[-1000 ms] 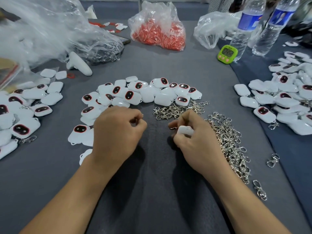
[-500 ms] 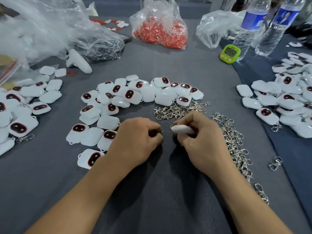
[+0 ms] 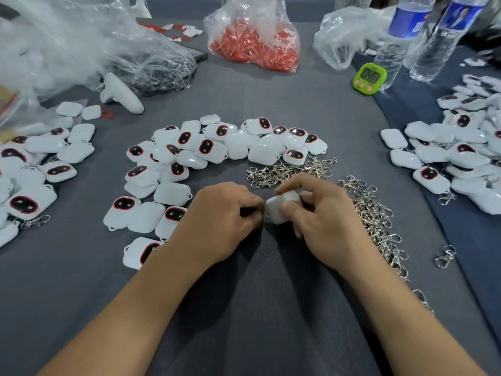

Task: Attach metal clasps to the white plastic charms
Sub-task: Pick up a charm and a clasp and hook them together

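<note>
My right hand point(image 3: 325, 226) grips a white plastic charm point(image 3: 276, 210) between thumb and fingers, just above the grey table. My left hand point(image 3: 217, 226) is curled, its fingertips pinched together at the charm's left edge; the metal clasp it pinches is almost wholly hidden by the fingers. Loose white charms point(image 3: 217, 147) with red-rimmed black faces lie in an arc beyond both hands. A small heap of metal clasps point(image 3: 273, 173) lies just past my hands. A long strip of clasps point(image 3: 374, 213) runs down the table by my right wrist.
More charms are piled at the left point(image 3: 32, 172) and right point(image 3: 461, 158). At the back are a bag of red parts point(image 3: 254, 47), a large clear plastic bag point(image 3: 67, 44), a white controller point(image 3: 119, 93), a green timer point(image 3: 370, 77) and two water bottles point(image 3: 393, 50).
My left hand has moved right from the charm pile until its fingertips meet the charm. My right hand has tilted the charm toward the left hand.
</note>
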Motion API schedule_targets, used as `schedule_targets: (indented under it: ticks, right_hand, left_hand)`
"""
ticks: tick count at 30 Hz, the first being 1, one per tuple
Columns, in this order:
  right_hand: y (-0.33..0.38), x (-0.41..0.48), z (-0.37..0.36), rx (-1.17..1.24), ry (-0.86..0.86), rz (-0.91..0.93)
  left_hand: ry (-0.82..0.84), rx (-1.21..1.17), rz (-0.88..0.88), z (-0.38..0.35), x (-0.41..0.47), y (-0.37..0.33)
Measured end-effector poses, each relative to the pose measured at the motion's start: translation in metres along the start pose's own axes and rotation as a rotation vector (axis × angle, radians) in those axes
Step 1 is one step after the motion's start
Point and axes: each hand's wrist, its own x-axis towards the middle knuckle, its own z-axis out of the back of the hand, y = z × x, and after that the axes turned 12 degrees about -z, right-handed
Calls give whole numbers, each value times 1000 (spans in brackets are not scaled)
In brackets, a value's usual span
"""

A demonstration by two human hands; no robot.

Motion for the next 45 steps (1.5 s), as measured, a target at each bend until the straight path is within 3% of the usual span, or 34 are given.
schedule_targets:
  ticks: [6,19,45]
  right_hand:
    - [-3,-2,-5,13,-108,9]
    - [-2,1,-5,28,-106,2]
    - [6,5,4,63,-12,-71]
  left_hand:
    - [6,-19,-25,1,-1,2]
    - [31,-1,-110,2,-1,2]
    - [36,16,-86,2,-3,-6]
